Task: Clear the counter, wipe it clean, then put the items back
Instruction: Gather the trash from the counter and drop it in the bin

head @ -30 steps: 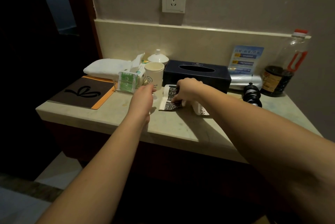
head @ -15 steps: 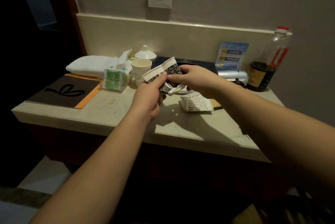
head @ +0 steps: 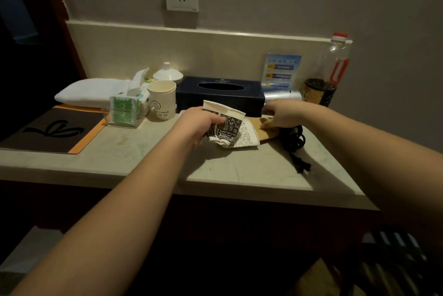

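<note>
My left hand (head: 195,125) grips a crushed black-and-white paper cup (head: 224,119) just above the pale stone counter (head: 148,154). A second crumpled white printed cup (head: 245,136) lies on the counter right beside it. My right hand (head: 279,113) is further right, fingers down on a flat brown paper piece (head: 265,131) in front of the dark tissue box (head: 219,93). Whether the right hand pinches the paper is unclear.
A black cable with plug (head: 296,149) lies at the right. Along the back stand a smiley paper cup (head: 161,99), green tissue packs (head: 124,110), a white towel (head: 88,92), a white lidded bowl (head: 167,75), a blue sign (head: 281,70) and a dark-liquid bottle (head: 328,72). A dark mat (head: 52,129) lies left.
Both hands held the black-and-white cup a moment ago. Now only the left hand holds it, lower down, while the right hand has let go and moved right onto the brown paper.
</note>
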The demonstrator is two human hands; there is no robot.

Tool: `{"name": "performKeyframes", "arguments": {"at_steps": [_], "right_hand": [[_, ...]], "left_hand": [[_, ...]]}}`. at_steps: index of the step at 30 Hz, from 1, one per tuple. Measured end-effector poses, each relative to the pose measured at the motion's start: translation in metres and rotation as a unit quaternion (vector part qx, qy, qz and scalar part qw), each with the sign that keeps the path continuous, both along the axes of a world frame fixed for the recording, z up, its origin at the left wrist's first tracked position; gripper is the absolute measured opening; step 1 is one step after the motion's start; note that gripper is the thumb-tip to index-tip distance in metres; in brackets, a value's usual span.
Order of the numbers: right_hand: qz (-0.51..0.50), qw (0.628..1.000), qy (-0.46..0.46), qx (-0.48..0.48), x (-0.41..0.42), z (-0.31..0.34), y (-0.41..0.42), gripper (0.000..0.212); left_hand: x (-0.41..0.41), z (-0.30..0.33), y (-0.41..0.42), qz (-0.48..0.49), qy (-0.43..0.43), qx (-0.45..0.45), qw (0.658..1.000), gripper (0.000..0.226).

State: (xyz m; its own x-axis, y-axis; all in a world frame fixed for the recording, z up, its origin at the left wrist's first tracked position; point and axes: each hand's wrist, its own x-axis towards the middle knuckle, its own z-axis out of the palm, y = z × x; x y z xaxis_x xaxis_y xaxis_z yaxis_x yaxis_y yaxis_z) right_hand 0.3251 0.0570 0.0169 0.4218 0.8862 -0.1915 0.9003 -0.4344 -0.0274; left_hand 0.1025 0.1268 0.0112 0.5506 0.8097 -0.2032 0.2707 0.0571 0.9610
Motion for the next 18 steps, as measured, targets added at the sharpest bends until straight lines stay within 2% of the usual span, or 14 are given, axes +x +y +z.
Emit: {"name": "performKeyframes", "arguments": {"at_steps": [3,6,10,14,18], "right_hand": [[0.009,0.999,-0.002,-0.034,0.001,0.001,0.003,0.068],[0.011,0.998,-0.020,-0.058,0.001,0.000,0.006,0.069],[0.008,0.998,-0.021,-0.051,0.001,-0.002,0.009,0.073],[-0.009,0.999,-0.001,-0.036,0.004,-0.002,0.010,0.078],[-0.028,0.999,0.037,-0.004,0.007,-0.004,0.008,0.076]], "left_hand": [[0.015,-0.001,0.006,-0.022,0.065,0.014,0.998,0.028],[0.026,-0.004,0.007,-0.048,0.135,0.064,0.988,0.037],[0.036,-0.008,0.009,-0.072,0.193,0.123,0.971,0.042],[0.040,-0.008,0.009,-0.079,0.226,0.151,0.959,0.048],[0.039,-0.008,0.010,-0.085,0.216,0.118,0.966,0.037]]}}
